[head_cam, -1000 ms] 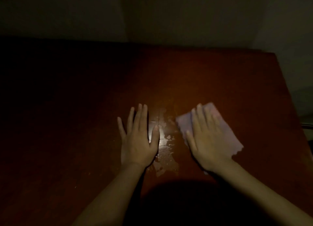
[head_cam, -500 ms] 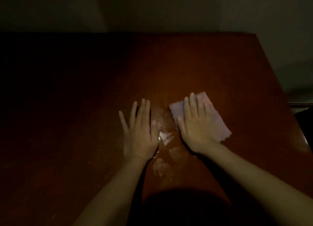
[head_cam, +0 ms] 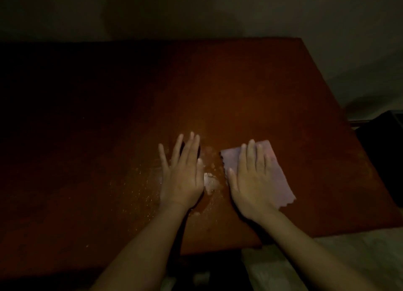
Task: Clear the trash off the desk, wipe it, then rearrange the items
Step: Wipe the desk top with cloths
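Two flat hands, right hand (head_cam: 254,183) pressing cloth (head_cam: 275,170)

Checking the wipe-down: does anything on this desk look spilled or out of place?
Yes. A pale wet-looking smear glistens on the reddish-brown wooden desk between the left hand and the right hand, with fine specks scattered to its left. The pale pink cloth under the flat right hand lies beside the smear, not on it.

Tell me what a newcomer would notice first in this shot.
Two bare hands lie flat near the front middle of the dim reddish desk: the left hand on the bare wood, the right hand pressing a pale cloth. Between them a wet smear glistens, with fine droplets scattered beyond the left hand.
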{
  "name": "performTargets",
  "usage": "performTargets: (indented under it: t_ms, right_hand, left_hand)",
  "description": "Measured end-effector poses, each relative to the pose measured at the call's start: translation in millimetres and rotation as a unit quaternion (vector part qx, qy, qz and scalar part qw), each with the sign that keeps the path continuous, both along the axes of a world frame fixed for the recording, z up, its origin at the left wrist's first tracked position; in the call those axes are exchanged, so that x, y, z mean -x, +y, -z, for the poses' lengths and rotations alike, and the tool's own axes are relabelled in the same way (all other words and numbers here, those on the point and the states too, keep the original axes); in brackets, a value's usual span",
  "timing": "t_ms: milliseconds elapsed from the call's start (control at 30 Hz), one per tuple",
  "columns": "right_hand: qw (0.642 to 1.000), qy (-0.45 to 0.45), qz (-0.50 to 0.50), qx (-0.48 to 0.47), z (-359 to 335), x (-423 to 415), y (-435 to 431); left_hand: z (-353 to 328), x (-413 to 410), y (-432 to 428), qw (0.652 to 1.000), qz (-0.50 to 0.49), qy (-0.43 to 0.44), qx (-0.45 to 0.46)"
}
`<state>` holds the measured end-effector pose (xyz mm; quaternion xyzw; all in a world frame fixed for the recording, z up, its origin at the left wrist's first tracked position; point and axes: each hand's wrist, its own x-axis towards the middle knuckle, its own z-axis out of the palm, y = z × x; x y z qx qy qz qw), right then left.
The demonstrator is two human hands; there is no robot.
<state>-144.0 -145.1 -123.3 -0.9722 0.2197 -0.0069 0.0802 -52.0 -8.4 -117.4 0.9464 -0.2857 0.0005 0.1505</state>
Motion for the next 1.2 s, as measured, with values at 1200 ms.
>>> performTargets:
  t_ms: [1200]
  right_hand:
    - [0.981, -0.007, -0.195, 0.0, 6, -151, 10]
  left_hand:
    - [-2, -112, 16, 0.988, -0.146, 0.041, -0.037]
